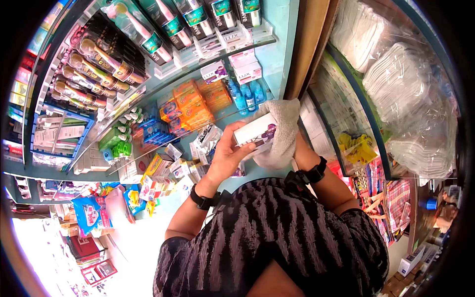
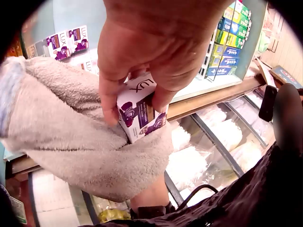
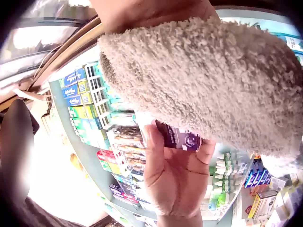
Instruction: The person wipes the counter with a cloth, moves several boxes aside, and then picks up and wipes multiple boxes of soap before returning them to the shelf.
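Note:
My left hand [image 1: 228, 154] grips a white and purple Lux soap box [image 1: 251, 134] by its sides, thumb on one side and fingers on the other. A grey terry towel [image 1: 284, 132] is folded against the box's far end and covers part of it. Under this towel is my right hand [image 3: 156, 13], its fingers hidden by the cloth; only the part near the wrist shows. In the left wrist view the box's printed face stays visible between thumb and fingers.
Glass shelves ahead hold more Lux boxes [image 1: 214, 72], orange soap packs [image 1: 185, 106], blue bottles [image 1: 240, 99] and packaged toothbrushes [image 1: 170, 29]. Small cartons [image 1: 158, 166] crowd the lower shelf at left. Plastic-wrapped white bundles [image 1: 401, 74] fill the glass case at right.

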The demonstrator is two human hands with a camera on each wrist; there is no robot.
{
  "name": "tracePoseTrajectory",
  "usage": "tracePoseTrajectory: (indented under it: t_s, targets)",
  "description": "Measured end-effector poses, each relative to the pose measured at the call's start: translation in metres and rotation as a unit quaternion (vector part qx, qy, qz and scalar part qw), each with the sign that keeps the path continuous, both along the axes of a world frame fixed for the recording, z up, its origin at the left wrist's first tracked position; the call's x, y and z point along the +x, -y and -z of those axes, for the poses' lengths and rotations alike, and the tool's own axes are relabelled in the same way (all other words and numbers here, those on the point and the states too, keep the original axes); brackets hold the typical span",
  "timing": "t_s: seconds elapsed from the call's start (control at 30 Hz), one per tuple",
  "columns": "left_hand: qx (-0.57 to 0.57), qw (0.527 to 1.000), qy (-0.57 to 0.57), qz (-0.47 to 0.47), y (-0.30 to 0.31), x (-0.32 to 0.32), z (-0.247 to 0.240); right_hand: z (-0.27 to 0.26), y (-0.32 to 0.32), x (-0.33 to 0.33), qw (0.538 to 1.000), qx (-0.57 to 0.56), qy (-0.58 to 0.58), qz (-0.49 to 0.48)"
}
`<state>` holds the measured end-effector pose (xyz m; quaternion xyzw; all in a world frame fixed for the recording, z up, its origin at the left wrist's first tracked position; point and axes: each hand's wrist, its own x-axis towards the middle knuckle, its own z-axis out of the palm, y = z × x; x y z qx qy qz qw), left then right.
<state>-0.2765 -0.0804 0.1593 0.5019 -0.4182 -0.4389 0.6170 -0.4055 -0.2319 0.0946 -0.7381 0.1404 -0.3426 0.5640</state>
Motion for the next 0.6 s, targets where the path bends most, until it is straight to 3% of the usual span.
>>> tracePoseTrajectory:
  t_s: [0.07, 0.13, 0.17, 0.23, 0.27, 0.3, 0.4, 0.43, 0.53, 0.57, 0.6]
  targets:
    - [-0.018, 0.999, -0.029, 0.004, -0.003, 0.002, -0.004, -0.094, -0.012, 0.004, 0.975, -0.213, -0.039, 0.060]
    - [-0.017, 0.999, -0.031, 0.009, -0.008, 0.004, -0.010, -0.080, -0.011, 0.005, 0.996, -0.078, -0.046, 0.023]
    - [-0.023, 0.999, -0.018, 0.013, -0.011, 0.004, -0.011, -0.034, -0.005, -0.001, 0.999, -0.022, -0.035, -0.006]
    - [-0.005, 1.000, -0.015, 0.013, -0.017, 0.001, -0.016, -0.055, -0.006, -0.007, 0.995, -0.006, -0.059, -0.079]
    - [-0.002, 0.999, 0.052, -0.011, -0.020, -0.001, -0.018, -0.066, -0.006, -0.010, 0.991, 0.002, -0.072, -0.115]
    - [0.001, 0.992, 0.118, -0.036, -0.021, -0.002, -0.019, -0.074, -0.008, -0.014, 0.978, 0.086, -0.018, -0.191]
    - [-0.019, 0.935, 0.343, -0.088, -0.020, -0.004, -0.026, -0.047, -0.012, -0.025, 0.988, 0.083, -0.028, -0.130]
    - [-0.030, 0.903, 0.418, -0.099, -0.017, -0.007, -0.028, -0.045, -0.011, -0.025, 0.994, -0.003, -0.049, -0.096]
    - [-0.097, 0.835, 0.535, -0.087, -0.005, -0.023, -0.031, -0.036, -0.030, -0.014, 0.991, -0.104, -0.075, -0.026]
    - [-0.110, 0.817, 0.554, -0.117, 0.000, -0.027, -0.027, -0.036, -0.035, -0.010, 0.992, -0.101, -0.069, 0.000]
    - [-0.084, 0.832, 0.538, -0.109, 0.001, -0.026, -0.026, -0.041, -0.039, -0.009, 0.998, -0.030, -0.044, 0.043]
